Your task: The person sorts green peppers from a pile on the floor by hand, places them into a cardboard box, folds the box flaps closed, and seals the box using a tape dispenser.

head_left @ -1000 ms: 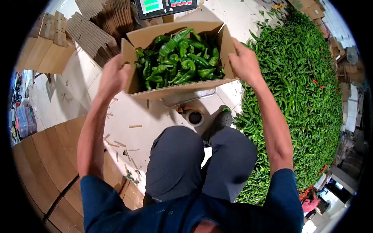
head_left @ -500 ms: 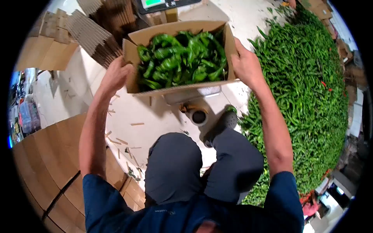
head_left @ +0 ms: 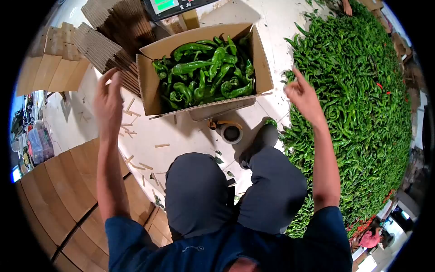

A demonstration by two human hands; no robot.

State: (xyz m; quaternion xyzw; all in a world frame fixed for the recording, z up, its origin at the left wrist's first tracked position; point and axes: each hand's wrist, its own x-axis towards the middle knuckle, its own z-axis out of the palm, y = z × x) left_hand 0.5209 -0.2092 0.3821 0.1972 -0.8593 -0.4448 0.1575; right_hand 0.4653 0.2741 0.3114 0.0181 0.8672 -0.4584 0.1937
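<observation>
An open cardboard box (head_left: 263,63) full of long green peppers (head_left: 204,68) rests on the metal platform (head_left: 224,111) of a scale. Left of the box, my left hand (head_left: 108,99) is off the cardboard, fingers apart and slightly blurred. My right hand (head_left: 302,96) is between the box and the big pepper heap (head_left: 353,113); its index finger is stretched out, the others loosely bent, and it holds nothing. The scale's lit display (head_left: 164,4) stands behind the box.
Stacks of folded cardboard (head_left: 102,50) stand at the back left, and more cartons (head_left: 59,195) at the lower left. A white ring with an orange part (head_left: 232,134) lies near my foot. Another person's hand (head_left: 347,7) reaches the heap's far end; a person in pink (head_left: 370,238) is lower right.
Both my hands have let go of the box and moved outward from its sides. The box sits slightly further left in view, on the scale.
</observation>
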